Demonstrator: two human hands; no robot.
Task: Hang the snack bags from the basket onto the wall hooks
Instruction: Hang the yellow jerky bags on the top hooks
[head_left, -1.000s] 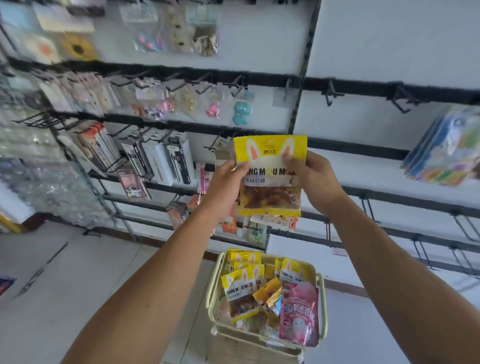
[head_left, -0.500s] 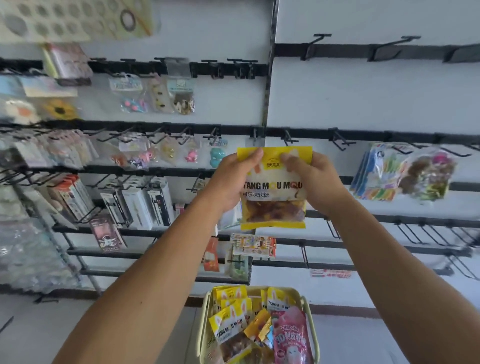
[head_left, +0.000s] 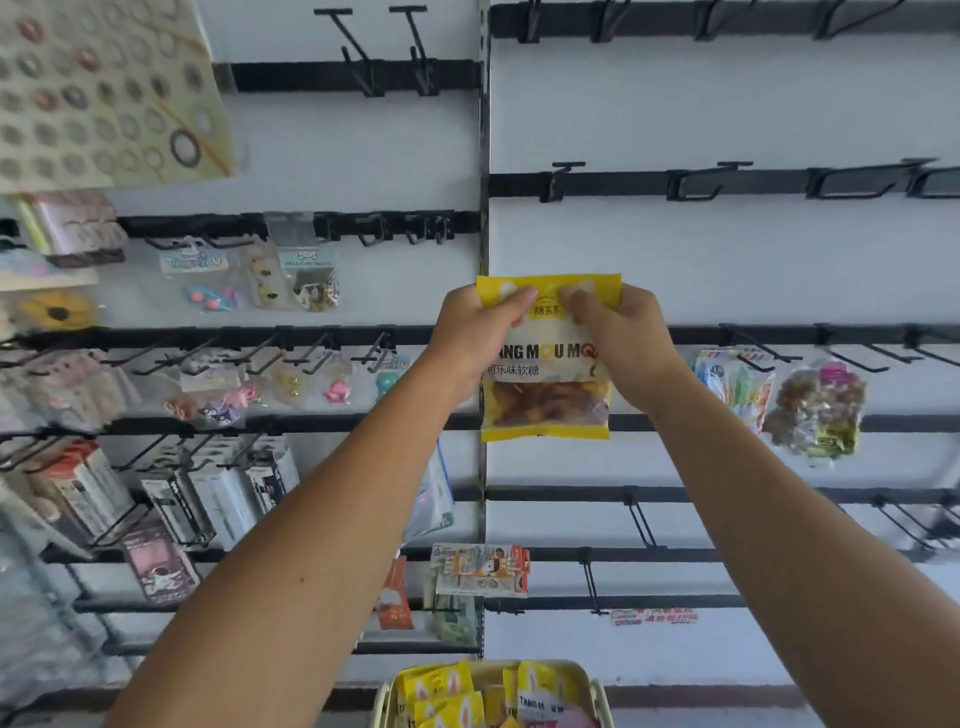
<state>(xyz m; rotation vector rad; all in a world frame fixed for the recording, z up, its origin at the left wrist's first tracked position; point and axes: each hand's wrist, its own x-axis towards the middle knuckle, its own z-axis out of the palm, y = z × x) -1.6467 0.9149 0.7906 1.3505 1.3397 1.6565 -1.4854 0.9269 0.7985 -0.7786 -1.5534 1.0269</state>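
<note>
A yellow snack bag (head_left: 545, 400) with brown sweets showing through its lower window is held up flat against the white wall panel. My left hand (head_left: 475, 338) pinches its top left corner and my right hand (head_left: 626, 343) pinches its top right. The bag's top edge sits just above a black rail, close to the vertical joint between two panels. Below, at the bottom edge, the pale basket (head_left: 597, 696) holds several more yellow bags (head_left: 441, 691). Bare black hooks (head_left: 753, 353) stick out of the rail to the right of the bag.
Rows of black rails with bare hooks (head_left: 696, 182) cover the right panel. Two hung packets (head_left: 815, 410) sit at the right. The left panel carries small trinket packs (head_left: 291, 275), boxed goods (head_left: 218, 493) and a sticker sheet (head_left: 98, 88).
Both hands have lifted the yellow bag higher up the wall and shifted their grip to its top edge. My view has tilted upward, leaving only the basket's top in sight.
</note>
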